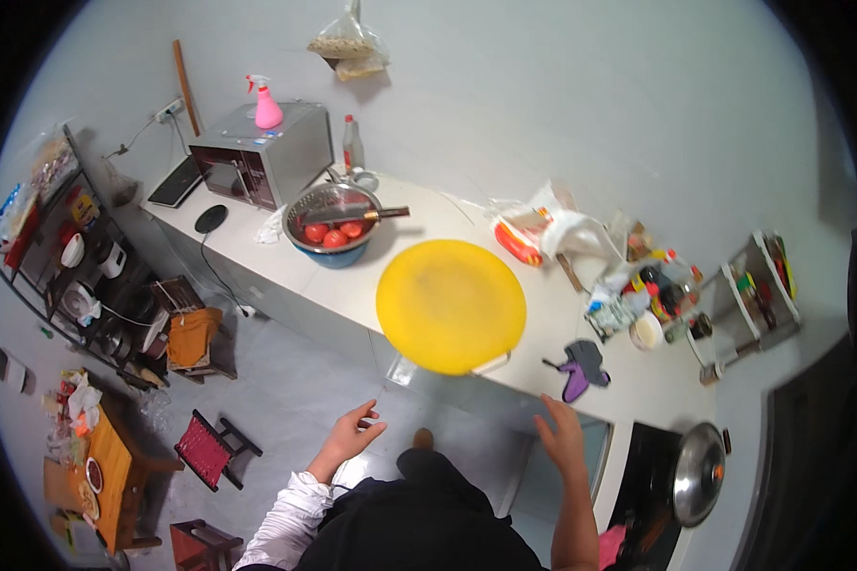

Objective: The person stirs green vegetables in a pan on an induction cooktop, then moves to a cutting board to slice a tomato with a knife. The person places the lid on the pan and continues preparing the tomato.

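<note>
My left hand (351,437) hangs empty over the floor in front of the counter, its fingers apart. Close to the counter's front edge is my right hand (561,434), also empty with fingers spread. Just beyond it lies a grey and purple cloth item (584,365). A round yellow board (451,307) rests on the white counter (543,325), its near side at the front edge. To its left a metal colander (293,230) sits on a blue basin (337,257). Red tomatoes (334,238) fill the colander, and a cleaver (343,213) lies across its top.
A microwave (296,153) carries a pink spray bottle (268,110). Plastic bags (578,228) and several bottles (671,296) crowd the counter's right part. Farther right, a lidded pan (698,475) stands on the black stove (646,464). A red woven folding stool (206,450) is on the floor at left.
</note>
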`<state>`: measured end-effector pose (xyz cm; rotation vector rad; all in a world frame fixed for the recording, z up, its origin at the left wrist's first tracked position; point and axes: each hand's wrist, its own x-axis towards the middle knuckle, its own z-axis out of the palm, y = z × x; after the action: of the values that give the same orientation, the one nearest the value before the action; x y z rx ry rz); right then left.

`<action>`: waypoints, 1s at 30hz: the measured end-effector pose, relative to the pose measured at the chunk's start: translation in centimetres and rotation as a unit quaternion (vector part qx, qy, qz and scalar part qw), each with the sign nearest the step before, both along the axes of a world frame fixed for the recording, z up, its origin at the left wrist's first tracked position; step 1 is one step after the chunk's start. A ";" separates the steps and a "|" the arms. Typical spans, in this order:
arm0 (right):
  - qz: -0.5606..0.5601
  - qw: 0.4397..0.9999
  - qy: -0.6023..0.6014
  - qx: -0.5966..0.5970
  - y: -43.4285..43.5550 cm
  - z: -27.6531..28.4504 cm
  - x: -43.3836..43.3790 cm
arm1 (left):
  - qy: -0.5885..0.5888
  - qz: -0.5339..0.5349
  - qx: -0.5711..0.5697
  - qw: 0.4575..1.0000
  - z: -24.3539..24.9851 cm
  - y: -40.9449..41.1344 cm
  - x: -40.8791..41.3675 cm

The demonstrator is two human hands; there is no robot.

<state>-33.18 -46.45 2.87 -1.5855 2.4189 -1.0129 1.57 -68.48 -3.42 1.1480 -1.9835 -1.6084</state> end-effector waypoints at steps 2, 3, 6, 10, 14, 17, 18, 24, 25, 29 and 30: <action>0.034 0.999 -0.019 -0.005 -5.5 -0.4 -2.8 | 0.007 0.031 -0.021 0.999 1.0 -3.3 -0.7; 0.056 0.998 -0.013 0.008 -8.7 -0.4 -4.3 | 0.012 0.049 -0.028 0.998 1.1 -4.8 -0.9; 0.135 0.991 -0.012 0.020 -18.1 -2.0 -6.6 | 0.005 0.118 -0.035 0.992 1.2 -8.7 -1.7; 0.237 0.971 -0.002 -0.008 -31.1 -0.2 -6.2 | 0.036 0.191 -0.001 0.981 0.5 -13.0 -2.1; 0.259 0.964 0.046 -0.047 -43.5 -1.8 -4.8 | 0.048 0.208 -0.007 0.977 1.1 -18.9 -1.6; 0.226 0.962 0.138 -0.060 -51.1 -2.9 -3.8 | 0.044 0.201 -0.043 0.978 1.4 -24.1 -1.6; 0.213 0.959 0.176 -0.068 -53.1 -3.4 -3.3 | 0.039 0.200 -0.058 0.977 1.8 -26.0 -1.6; 0.259 0.942 0.200 0.081 -60.1 -5.6 -4.3 | 0.038 0.189 -0.082 0.978 3.5 -35.4 -1.9; 0.261 0.938 0.198 0.117 -60.6 -6.1 -4.4 | 0.024 0.177 -0.091 0.980 3.8 -36.9 -1.9; 0.256 0.950 0.162 0.080 -61.2 -5.5 -3.0 | -0.006 0.155 -0.148 0.977 4.1 -42.3 -2.1; 0.238 0.965 0.091 0.056 -60.8 -5.2 -3.1 | -0.022 0.152 -0.164 0.974 4.4 -43.9 -2.7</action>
<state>-36.24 -107.22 -2.30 -2.1462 1.9835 -0.6564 -1.14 -112.39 1.01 1.2846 -1.8968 -1.0657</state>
